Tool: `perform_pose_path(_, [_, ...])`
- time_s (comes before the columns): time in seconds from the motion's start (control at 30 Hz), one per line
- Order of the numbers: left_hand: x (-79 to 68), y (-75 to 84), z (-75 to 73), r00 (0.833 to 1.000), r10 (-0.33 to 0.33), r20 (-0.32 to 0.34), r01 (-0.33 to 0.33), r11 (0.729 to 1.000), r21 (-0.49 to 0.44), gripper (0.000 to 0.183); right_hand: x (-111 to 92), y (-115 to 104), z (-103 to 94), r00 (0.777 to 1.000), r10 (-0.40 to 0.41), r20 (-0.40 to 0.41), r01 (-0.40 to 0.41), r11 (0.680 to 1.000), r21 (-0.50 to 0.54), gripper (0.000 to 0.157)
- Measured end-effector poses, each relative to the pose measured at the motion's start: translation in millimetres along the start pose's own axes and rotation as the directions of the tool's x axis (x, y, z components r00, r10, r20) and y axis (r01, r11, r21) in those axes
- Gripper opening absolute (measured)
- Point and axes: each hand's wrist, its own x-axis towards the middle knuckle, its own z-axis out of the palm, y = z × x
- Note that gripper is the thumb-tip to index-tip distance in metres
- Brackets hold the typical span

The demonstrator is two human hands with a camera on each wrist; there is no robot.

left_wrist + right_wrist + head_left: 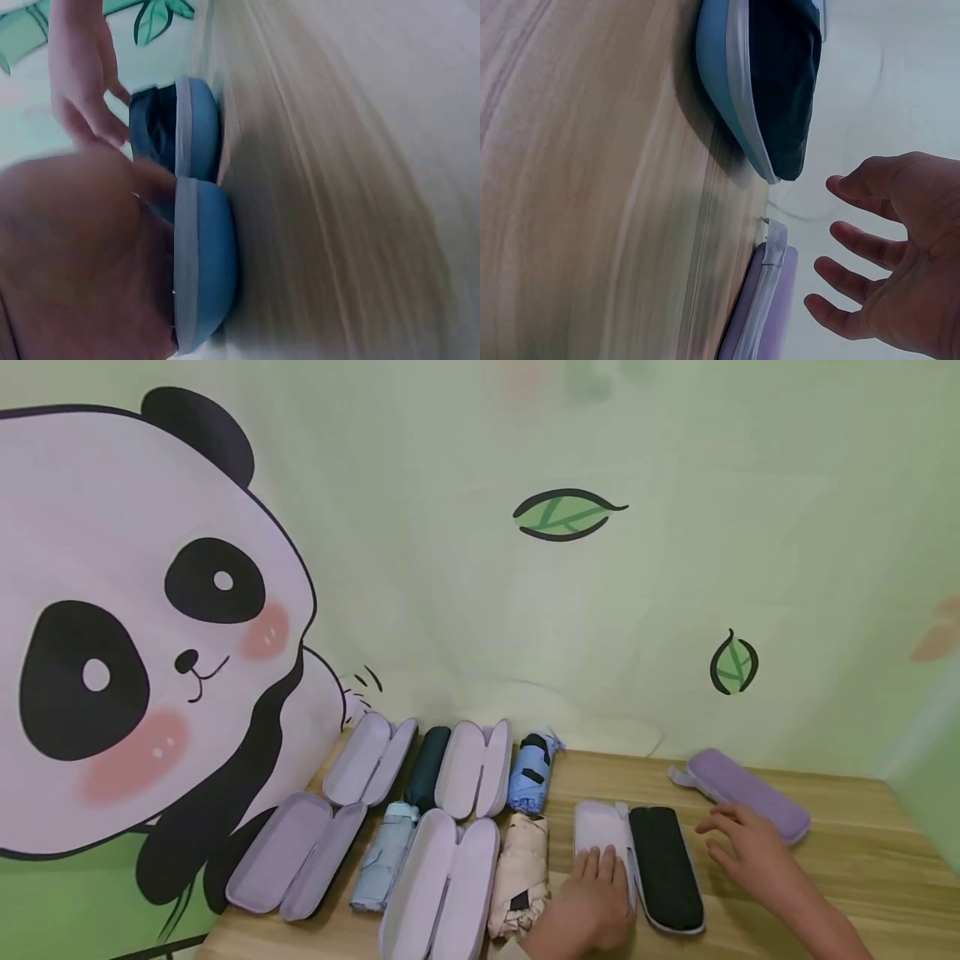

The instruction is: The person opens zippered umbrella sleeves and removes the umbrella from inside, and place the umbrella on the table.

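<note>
My left hand (592, 902) rests on one half of an opened case (600, 818), its straight fingers lying over the pale lining. In the other half lies a folded black umbrella (666, 864), filling that shell. To the right of it, my right hand (753, 852) is raised with spread, slightly bent fingers and holds nothing. Behind that hand a closed purple case (750, 789) with a strap lies on the table. The left wrist view shows the blue outer shell (214, 259) beneath my left hand. In the right wrist view the black umbrella (784, 82) rises above its shell's rim.
Left of my hands stand several opened lilac cases (438, 885) in two rows. Between them lie folded umbrellas: beige (521, 868), light blue (385, 860), dark green (429, 768) and blue patterned (532, 777). A panda-printed cloth (450, 568) hangs behind the wooden table (847, 893).
</note>
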Motion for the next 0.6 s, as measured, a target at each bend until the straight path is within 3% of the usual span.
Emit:
perform_pose_path(0.13, [10.0,-3.1,2.8,0.999,-0.021,0.046,0.028,0.988,-0.151,0.097,2,-2,4.7,1.000,-0.023,-0.021,0.022,1.000,-0.006,0.024])
perform_pose_path(0.27, [21.9,7.7,8.6,0.995,-0.093,-0.030,0.087,0.985,-0.148,0.125,2,-4,7.6,0.999,-0.025,-0.031,0.026,1.000,0.002,0.023])
perform_pose_path(0.43, [38.6,18.1,10.8,0.969,-0.192,-0.154,0.168,0.973,-0.159,0.127,5,-5,9.1,0.999,-0.030,-0.040,0.030,0.999,0.011,0.021])
perform_pose_path(0.6, [46.8,21.5,13.8,0.953,-0.235,-0.194,0.206,0.966,-0.158,0.123,8,-12,6.8,0.998,0.053,0.036,-0.055,0.997,0.053,0.018])
